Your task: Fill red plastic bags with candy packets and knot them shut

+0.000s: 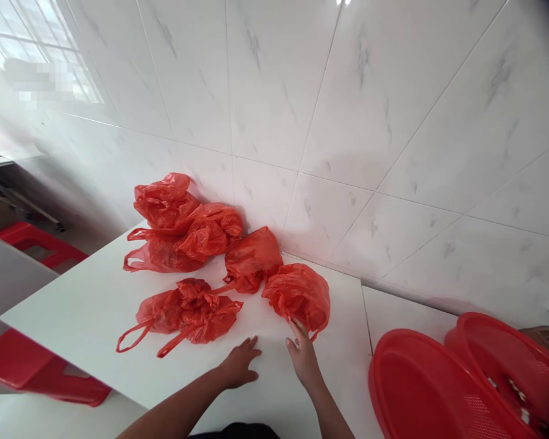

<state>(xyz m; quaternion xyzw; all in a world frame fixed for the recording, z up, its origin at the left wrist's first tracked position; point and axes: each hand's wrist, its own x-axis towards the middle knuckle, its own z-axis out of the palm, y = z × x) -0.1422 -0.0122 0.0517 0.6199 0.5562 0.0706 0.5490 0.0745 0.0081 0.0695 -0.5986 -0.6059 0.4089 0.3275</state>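
Note:
My right hand (pixel 301 349) reaches to the front of a red plastic bag (pixel 302 292), its fingertips at the bag's lower edge and its fingers apart. My left hand (pixel 241 364) hovers low over the white table (pixel 274 396) with fingers spread, holding nothing. Nearest to it on the left lies another red plastic bag (pixel 190 311) with two handle loops pointing toward me. A third red bag (pixel 254 259) sits against the wall between these two. What the bags contain is hidden.
More red bags (pixel 165 204) are heaped at the table's back left. Two red plastic baskets (pixel 407 341) stand at the lower right, one holding small items. Red stools (pixel 18 360) are beyond the table's left edge. A tiled wall (pixel 274 122) borders the back.

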